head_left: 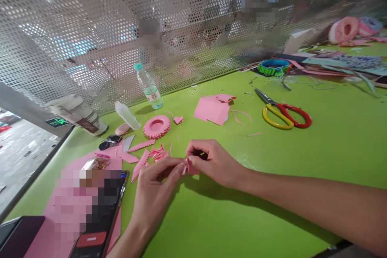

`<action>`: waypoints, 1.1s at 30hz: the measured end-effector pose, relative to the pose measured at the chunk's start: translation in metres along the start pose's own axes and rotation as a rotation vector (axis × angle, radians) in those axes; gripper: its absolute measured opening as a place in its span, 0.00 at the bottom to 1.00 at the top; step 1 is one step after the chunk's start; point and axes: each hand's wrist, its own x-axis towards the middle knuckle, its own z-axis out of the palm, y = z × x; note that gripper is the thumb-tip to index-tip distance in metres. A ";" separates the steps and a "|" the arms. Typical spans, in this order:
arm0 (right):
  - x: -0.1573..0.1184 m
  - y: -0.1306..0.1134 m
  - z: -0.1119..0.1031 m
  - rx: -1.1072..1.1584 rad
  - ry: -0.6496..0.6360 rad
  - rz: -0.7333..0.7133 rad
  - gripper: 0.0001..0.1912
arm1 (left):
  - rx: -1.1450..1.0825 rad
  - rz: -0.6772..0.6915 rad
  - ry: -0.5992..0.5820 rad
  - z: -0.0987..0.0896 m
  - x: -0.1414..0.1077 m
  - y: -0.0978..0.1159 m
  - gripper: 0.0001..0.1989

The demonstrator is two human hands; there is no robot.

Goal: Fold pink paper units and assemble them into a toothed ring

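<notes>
A small folded piece of pink paper (192,168) is pinched between both hands above the green table (248,225). My left hand (163,177) grips its left edge with thumb and forefinger. My right hand (211,159) has thumb and curled fingers closed on its upper part. Just left of the hands lie a pile of small folded pink pieces (159,152) and zigzag-cut pink strips (141,165). Behind them sits a round pleated pink ring (157,127), with a small pink heart (178,120) beside it.
Scissors (278,116) with yellow and red handles lie at the right, near pink sheets (211,109). A water bottle (149,88), a white glue bottle (127,115) and a cup (81,115) stand at the back left. A phone (105,213) lies front left. Perforated metal panel (187,44) borders the table.
</notes>
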 end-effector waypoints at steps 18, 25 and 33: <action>-0.001 -0.002 -0.001 -0.057 -0.055 -0.010 0.10 | -0.303 -0.231 -0.105 -0.001 0.014 -0.008 0.13; -0.002 -0.006 -0.001 -0.093 -0.048 -0.048 0.10 | -0.334 -0.325 -0.106 0.000 0.011 -0.001 0.14; -0.003 -0.004 0.000 -0.121 -0.051 -0.040 0.09 | -0.285 -0.350 -0.214 -0.004 0.014 -0.003 0.09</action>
